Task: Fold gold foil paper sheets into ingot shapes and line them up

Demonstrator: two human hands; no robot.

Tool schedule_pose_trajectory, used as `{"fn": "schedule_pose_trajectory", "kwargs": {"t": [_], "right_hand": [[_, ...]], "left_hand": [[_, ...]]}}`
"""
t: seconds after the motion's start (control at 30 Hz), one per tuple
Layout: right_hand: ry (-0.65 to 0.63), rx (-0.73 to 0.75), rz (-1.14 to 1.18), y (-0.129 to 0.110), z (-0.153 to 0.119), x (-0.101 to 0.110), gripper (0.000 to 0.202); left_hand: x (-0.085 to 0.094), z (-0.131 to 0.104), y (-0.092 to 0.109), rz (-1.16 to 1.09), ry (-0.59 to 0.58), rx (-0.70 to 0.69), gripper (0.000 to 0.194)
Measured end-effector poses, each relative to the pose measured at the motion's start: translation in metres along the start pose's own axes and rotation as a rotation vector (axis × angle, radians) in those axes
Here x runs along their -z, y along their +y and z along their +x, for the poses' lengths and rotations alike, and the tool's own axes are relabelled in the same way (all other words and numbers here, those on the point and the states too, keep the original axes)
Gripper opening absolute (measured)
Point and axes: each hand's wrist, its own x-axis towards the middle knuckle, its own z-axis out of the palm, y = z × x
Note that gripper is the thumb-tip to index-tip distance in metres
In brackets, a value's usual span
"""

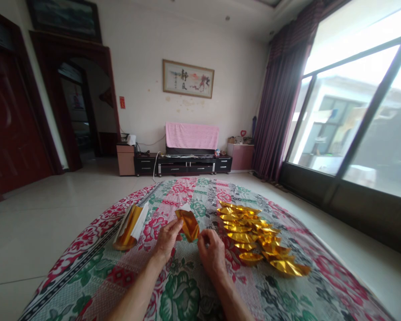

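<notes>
A piece of gold foil paper (187, 225), partly folded, is held up over the flowered cloth. My left hand (169, 237) pinches its left edge between thumb and fingers. At the lower right corner of the foil, my right hand (212, 250) has its fingers curled closed against the edge. To the right, folded gold foil pieces (250, 257) lie in two overlapping rows. A curled stack of gold and white sheets (131, 227) rests on the cloth to the left.
The flowered cloth (180, 292) covers a rounded surface under my hands. Beyond it stand a low black cabinet (200, 168) and a pink cloth (192, 135) draped over something. A large window is at the right.
</notes>
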Motion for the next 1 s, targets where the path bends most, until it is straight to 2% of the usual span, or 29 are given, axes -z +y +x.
{"fn": "schedule_pose_trajectory", "kwargs": {"t": [0.17,0.4,0.6,0.8,1.0], "right_hand": [[-0.024,0.015,0.023,-0.001,0.0,-0.001,0.011],[-0.117,0.14,0.185,-0.014,-0.002,0.001,0.01],[-0.224,0.178,0.321,-0.024,-0.002,0.008,0.012],[-0.262,0.074,0.357,-0.026,-0.004,0.007,0.017],[-0.192,-0.049,0.382,-0.02,-0.005,-0.003,0.017]], "left_hand": [[-0.001,-0.001,0.0,0.019,0.007,-0.014,0.042],[-0.001,-0.001,0.002,0.075,0.093,0.0,0.037],[-0.001,0.0,0.0,0.142,0.075,-0.049,0.032],[-0.001,0.002,-0.006,0.095,-0.039,-0.005,0.036],[-0.007,-0.006,-0.001,0.007,-0.143,0.062,0.038]]}}
